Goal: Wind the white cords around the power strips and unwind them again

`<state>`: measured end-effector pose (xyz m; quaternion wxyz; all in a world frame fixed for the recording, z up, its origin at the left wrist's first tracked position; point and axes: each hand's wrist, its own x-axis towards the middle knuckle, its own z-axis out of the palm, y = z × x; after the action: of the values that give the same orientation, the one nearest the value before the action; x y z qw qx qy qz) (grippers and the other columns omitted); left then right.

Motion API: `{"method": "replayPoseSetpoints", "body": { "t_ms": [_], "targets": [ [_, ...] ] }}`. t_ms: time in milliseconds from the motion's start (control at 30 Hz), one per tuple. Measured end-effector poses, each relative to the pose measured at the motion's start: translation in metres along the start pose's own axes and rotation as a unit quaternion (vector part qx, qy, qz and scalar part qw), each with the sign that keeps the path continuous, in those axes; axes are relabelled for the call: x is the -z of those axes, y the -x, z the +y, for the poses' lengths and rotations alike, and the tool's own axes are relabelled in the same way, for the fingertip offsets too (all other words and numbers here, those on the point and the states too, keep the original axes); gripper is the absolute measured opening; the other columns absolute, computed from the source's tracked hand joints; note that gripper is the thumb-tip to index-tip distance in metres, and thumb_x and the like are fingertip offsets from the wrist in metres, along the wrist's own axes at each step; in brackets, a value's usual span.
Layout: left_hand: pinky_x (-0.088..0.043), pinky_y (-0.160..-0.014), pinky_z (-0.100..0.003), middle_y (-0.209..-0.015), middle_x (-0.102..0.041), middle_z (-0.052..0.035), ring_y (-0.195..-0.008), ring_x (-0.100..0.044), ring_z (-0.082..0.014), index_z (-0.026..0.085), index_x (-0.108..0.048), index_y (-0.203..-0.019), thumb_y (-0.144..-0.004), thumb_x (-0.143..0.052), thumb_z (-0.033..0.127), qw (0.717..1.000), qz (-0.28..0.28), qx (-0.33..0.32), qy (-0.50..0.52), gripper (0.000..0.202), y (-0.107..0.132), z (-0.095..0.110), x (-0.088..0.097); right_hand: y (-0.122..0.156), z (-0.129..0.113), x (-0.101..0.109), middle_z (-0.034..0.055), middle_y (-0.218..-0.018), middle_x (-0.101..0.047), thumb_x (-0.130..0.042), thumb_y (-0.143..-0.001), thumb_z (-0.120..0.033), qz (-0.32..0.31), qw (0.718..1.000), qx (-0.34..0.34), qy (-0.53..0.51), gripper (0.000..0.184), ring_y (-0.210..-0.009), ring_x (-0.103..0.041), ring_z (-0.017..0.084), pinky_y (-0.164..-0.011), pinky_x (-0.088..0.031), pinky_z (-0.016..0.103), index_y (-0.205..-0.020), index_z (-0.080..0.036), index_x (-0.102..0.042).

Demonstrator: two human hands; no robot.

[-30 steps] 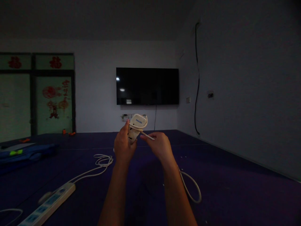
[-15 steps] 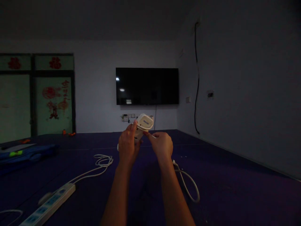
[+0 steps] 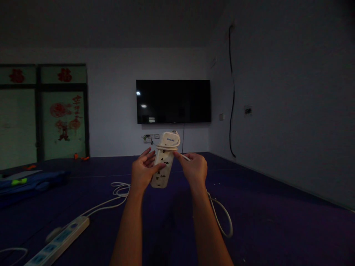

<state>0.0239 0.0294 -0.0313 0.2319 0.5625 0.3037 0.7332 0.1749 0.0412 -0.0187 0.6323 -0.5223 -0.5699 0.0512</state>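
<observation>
An off-white, oblong plastic power strip [image 3: 168, 157] held up between two bare hands.
From here, its long axis stands near upright, top leaning right; the left hand's [image 3: 142, 170] thumb lies across its face, other fingers loosely spread by its left edge, while the right hand [image 3: 195, 168], just beyond the opposite edge, pinches the round white cable [image 3: 168, 148] coiled around its upper end.
</observation>
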Motion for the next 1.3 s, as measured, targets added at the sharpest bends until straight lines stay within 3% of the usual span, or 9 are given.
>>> {"method": "replayPoseSetpoints", "body": {
  "t_ms": [67, 200, 333, 433, 600, 733, 900, 1133, 1300],
  "targets": [
    [-0.044, -0.096, -0.039, -0.135, -0.048, -0.0132, -0.112, -0.055, -0.0265, 0.012, -0.066, -0.097, -0.052, -0.079, 0.021, 0.999, -0.03, -0.001, 0.025, 0.047, 0.001, 0.001, 0.001, 0.0, 0.0, 0.0, 0.0007, -0.045, -0.054, -0.061, -0.065, -0.061, 0.004, 1.0, 0.008, -0.012, 0.043, -0.045, -0.048, 0.014, -0.044, -0.028, 0.023, -0.055, -0.02, -0.066],
    [-0.041, -0.098, -0.039, -0.118, -0.063, -0.01, -0.11, -0.056, -0.0241, 0.015, -0.062, -0.109, -0.06, -0.076, 0.021, 0.994, -0.074, 0.007, 0.086, 0.051, 0.004, -0.001, 0.001, -0.002, 0.002, -0.001, -0.001, -0.044, -0.05, -0.06, -0.067, -0.061, 0.023, 0.998, 0.03, -0.055, 0.046, -0.043, -0.042, 0.01, -0.043, -0.026, 0.022, -0.054, -0.017, -0.065],
    [-0.041, -0.097, -0.035, -0.117, -0.063, -0.0069, -0.113, -0.054, -0.0233, 0.02, -0.061, -0.109, -0.066, -0.074, 0.027, 0.982, -0.11, 0.02, 0.152, 0.046, 0.007, -0.008, -0.001, -0.005, 0.007, -0.002, -0.0038, -0.042, -0.041, -0.061, -0.066, -0.06, 0.04, 0.989, 0.045, -0.134, 0.048, -0.043, -0.035, 0.008, -0.043, -0.023, 0.022, -0.055, -0.014, -0.064],
    [-0.045, -0.089, -0.038, -0.121, -0.06, -0.0065, -0.11, -0.056, -0.0257, 0.027, -0.052, -0.12, -0.071, -0.07, 0.039, 0.965, -0.152, 0.054, 0.205, 0.053, 0.011, -0.011, -0.006, -0.005, 0.009, -0.004, -0.0055, -0.042, -0.035, -0.061, -0.066, -0.059, 0.034, 0.976, 0.05, -0.208, 0.048, -0.043, -0.029, 0.007, -0.042, -0.02, 0.021, -0.052, -0.013, -0.061],
    [-0.05, -0.079, -0.04, -0.121, -0.059, -0.0069, -0.1, -0.061, -0.0269, 0.036, -0.037, -0.132, -0.075, -0.063, 0.047, 0.937, -0.213, 0.088, 0.262, 0.063, 0.016, -0.009, -0.016, -0.004, 0.008, -0.006, -0.0042, -0.045, -0.04, -0.063, -0.066, -0.056, 0.038, 0.962, 0.036, -0.269, 0.045, -0.045, -0.031, 0.008, -0.042, -0.024, 0.021, -0.053, -0.012, -0.061],
    [-0.053, -0.068, -0.035, -0.109, -0.066, -0.009, -0.087, -0.066, -0.0269, 0.027, -0.047, -0.126, -0.07, -0.068, 0.047, 0.952, -0.181, 0.076, 0.234, 0.062, 0.013, -0.007, -0.013, -0.007, 0.009, -0.007, -0.0049, -0.044, -0.038, -0.064, -0.063, -0.057, 0.015, 0.962, 0.028, -0.272, 0.046, -0.045, -0.03, 0.007, -0.042, -0.022, 0.021, -0.054, -0.012, -0.063],
    [-0.051, -0.071, -0.033, -0.103, -0.069, -0.0108, -0.09, -0.065, -0.0269, 0.016, -0.061, -0.111, -0.061, -0.075, 0.045, 0.98, -0.12, 0.047, 0.155, 0.06, 0.006, -0.009, 0.003, -0.007, 0.007, -0.007, -0.0003, -0.052, -0.055, -0.065, -0.063, -0.05, -0.054, 0.95, 0.032, -0.306, 0.04, -0.053, -0.046, 0.011, -0.047, -0.031, 0.021, -0.061, -0.011, -0.068],
    [-0.048, -0.084, -0.036, -0.107, -0.068, -0.0114, -0.1, -0.062, -0.0273, 0.015, -0.066, -0.103, -0.059, -0.075, 0.043, 0.994, -0.08, -0.014, 0.075, 0.052, 0.003, -0.008, 0.007, -0.005, 0.002, 0.003, 0.0072, -0.074, -0.069, -0.074, -0.054, -0.037, -0.13, 0.916, 0.021, -0.38, 0.036, -0.064, -0.057, 0.016, -0.054, -0.04, 0.024, -0.081, -0.013, -0.073],
    [-0.048, -0.086, -0.037, -0.103, -0.07, -0.0108, -0.096, -0.064, -0.0258, 0.015, -0.066, -0.102, -0.06, -0.075, 0.04, 0.996, -0.074, -0.05, 0.025, 0.05, 0.004, -0.004, 0.003, -0.004, 0.001, 0.007, 0.0024, -0.064, -0.065, -0.075, -0.052, -0.032, -0.147, 0.914, 0.006, -0.377, 0.039, -0.054, -0.05, 0.011, -0.049, -0.033, 0.023, -0.085, -0.011, -0.072]
  ]
}}
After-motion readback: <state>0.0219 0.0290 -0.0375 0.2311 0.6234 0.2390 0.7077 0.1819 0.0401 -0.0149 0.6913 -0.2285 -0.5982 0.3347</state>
